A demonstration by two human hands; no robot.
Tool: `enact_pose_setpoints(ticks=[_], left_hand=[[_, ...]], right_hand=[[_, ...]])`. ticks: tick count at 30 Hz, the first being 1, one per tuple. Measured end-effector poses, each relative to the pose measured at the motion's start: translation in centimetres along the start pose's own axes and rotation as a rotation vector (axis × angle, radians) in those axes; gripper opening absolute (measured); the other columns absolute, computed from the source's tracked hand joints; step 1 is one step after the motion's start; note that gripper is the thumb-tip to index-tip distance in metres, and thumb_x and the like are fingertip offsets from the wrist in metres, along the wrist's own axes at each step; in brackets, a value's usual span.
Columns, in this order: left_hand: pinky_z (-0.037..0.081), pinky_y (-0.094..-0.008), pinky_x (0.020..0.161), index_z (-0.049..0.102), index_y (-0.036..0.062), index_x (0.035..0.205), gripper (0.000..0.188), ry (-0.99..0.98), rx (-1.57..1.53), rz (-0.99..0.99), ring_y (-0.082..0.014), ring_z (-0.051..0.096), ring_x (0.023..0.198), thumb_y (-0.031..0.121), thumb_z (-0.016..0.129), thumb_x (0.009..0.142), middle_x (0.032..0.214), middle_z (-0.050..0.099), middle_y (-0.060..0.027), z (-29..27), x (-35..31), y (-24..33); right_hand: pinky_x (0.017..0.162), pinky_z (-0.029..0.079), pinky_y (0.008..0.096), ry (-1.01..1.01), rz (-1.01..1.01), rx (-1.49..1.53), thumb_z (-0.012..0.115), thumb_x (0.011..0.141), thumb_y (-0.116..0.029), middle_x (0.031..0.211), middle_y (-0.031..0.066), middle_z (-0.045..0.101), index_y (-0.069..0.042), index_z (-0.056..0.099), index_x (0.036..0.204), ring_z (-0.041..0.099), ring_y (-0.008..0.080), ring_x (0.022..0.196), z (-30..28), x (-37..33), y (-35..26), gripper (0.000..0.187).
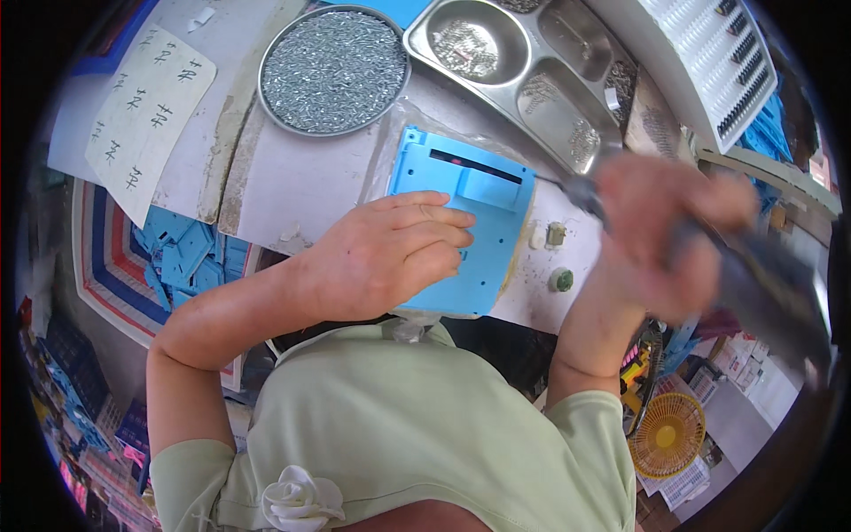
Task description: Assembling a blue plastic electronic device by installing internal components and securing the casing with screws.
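Note:
A flat blue plastic panel (486,238), with a long slot near its far edge, lies on the worktable in front of me. My left hand (390,253) rests on its left part, fingers stretched over the surface and gripping nothing. My right hand (660,226), smeared by motion, is wrapped round a dark power screwdriver (753,275) to the right of the panel. The tool's narrow end (578,191) points left toward the panel's far right corner. Beside the panel's right edge sit two small greenish pieces, one squarish (556,234) and one round (560,280).
A round metal dish (262,84) full of small silvery pins stands at the back. A steel compartment tray (523,111) holds small metal parts. Behind it is a white rack (709,53) with black pieces. Handwritten paper (146,124), a striped bag (106,257) of blue parts and a yellow basket (667,434) surround me.

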State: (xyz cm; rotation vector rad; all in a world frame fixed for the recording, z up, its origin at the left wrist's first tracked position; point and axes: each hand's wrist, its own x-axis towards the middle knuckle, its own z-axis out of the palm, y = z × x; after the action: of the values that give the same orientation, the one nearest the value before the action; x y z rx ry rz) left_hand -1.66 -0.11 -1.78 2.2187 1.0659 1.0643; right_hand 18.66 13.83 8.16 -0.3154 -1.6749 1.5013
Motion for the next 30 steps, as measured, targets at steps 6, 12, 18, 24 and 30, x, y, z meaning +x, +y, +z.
enact_pose_setpoints(ticks=[6, 12, 18, 24, 30], left_hand=[[0.052, -0.0478, 0.104, 0.067, 0.0052, 0.1, 0.023, 0.061, 0.038, -0.111, -0.0259, 0.07, 0.105, 0.005, 0.08, 0.082, 0.105, 0.072, -0.0081, -1.5, 0.7, 1.3], [0.053, -0.0468, 0.1, 0.066, 0.0056, 0.097, 0.021, -0.01, 0.078, -0.088, -0.0257, 0.069, 0.095, 0.007, 0.078, 0.081, 0.098, 0.071, -0.0077, -2.8, 0.6, 1.4], [0.054, -0.0438, 0.092, 0.066, 0.0065, 0.089, 0.014, -0.111, 0.189, -0.006, -0.0252, 0.066, 0.084, 0.01, 0.074, 0.078, 0.089, 0.067, -0.0064, -4.3, 0.8, 1.4], [0.056, -0.0403, 0.078, 0.07, 0.0034, 0.089, 0.011, -0.158, 0.144, -0.124, -0.027, 0.069, 0.081, 0.011, 0.074, 0.082, 0.09, 0.07, -0.0101, -6.2, 0.6, 1.6], [0.058, -0.0331, 0.08, 0.074, -0.0014, 0.103, 0.011, 0.328, -0.351, -0.612, -0.0177, 0.074, 0.092, 0.004, 0.069, 0.094, 0.098, 0.077, -0.0107, -7.7, -1.5, -0.3]], right_hand=[[0.05, 0.043, 0.0261, -0.172, -0.01, 0.293, 0.078, 0.093, -0.037, 0.061, -0.0077, 0.057, -0.018, 0.054, 0.1, 0.051, 0.0066, 0.047, 3.5, -1.5, -1.7, 0.03], [0.047, 0.042, 0.0282, -0.177, -0.003, 0.27, 0.076, 0.093, -0.034, 0.06, -0.0061, 0.055, -0.017, 0.052, 0.099, 0.052, 0.0092, 0.046, 5.2, -1.1, -0.9, 0.031], [0.047, 0.042, 0.0296, -0.197, 0.069, 0.285, 0.075, 0.093, -0.032, 0.061, -0.0046, 0.055, -0.015, 0.05, 0.099, 0.052, 0.0114, 0.046, 6.5, -0.6, -0.8, 0.031], [0.053, 0.042, 0.031, -0.168, 0.088, 0.214, 0.065, 0.099, -0.03, 0.064, -0.0045, 0.055, -0.014, 0.049, 0.105, 0.052, 0.0108, 0.05, 6.8, 0.1, -0.9, 0.024], [0.058, 0.038, 0.032, -0.076, -0.071, 0.178, 0.054, 0.101, -0.023, 0.066, -0.0012, 0.05, -0.01, 0.05, 0.11, 0.045, 0.0118, 0.054, 6.0, 2.9, 3.0, 0.016]])
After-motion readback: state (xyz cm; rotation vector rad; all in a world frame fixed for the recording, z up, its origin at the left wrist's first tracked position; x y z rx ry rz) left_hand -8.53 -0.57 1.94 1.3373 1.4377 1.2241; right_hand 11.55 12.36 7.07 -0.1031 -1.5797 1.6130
